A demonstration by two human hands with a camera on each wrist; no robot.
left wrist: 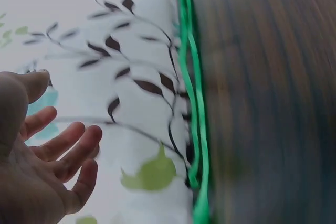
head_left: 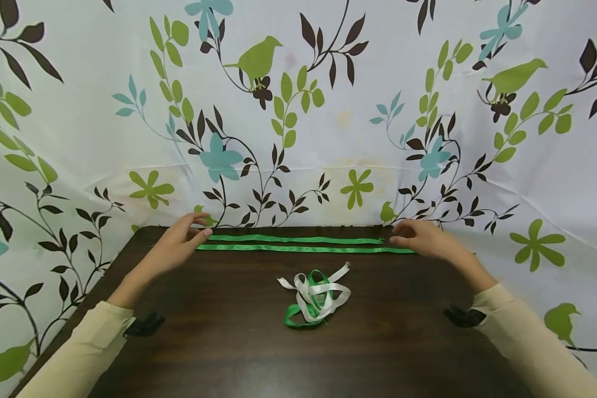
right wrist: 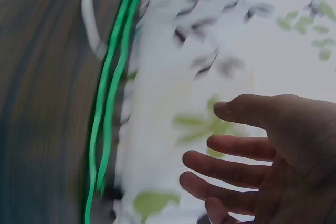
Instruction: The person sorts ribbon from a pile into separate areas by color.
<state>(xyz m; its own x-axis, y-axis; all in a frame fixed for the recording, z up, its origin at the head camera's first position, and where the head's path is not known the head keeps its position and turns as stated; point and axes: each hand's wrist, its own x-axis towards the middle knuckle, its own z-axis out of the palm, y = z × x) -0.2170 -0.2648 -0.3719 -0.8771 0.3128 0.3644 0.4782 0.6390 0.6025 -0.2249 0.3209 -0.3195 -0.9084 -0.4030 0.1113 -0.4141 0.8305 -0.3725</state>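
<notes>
Two green ribbons lie stretched side by side along the table's far edge: a shorter back ribbon [head_left: 298, 239] and a longer front ribbon [head_left: 298, 249]. My left hand [head_left: 183, 237] hovers by their left ends, fingers loosely bent and spread, holding nothing. Near the right ends is my right hand [head_left: 420, 237], its fingers relaxed and apart with nothing between them. In both wrist views the hands stand off from the ribbons. A loose tangle of white ribbon [head_left: 339, 298] and green ribbon [head_left: 292, 318] sits mid-table, nearer to me.
The dark wooden table [head_left: 219, 342] ends at the back against a white cloth [head_left: 318, 149] printed with leaves, birds and flowers. Dark wrist straps show below both sleeves, the left strap [head_left: 145, 325] and the right strap [head_left: 464, 317].
</notes>
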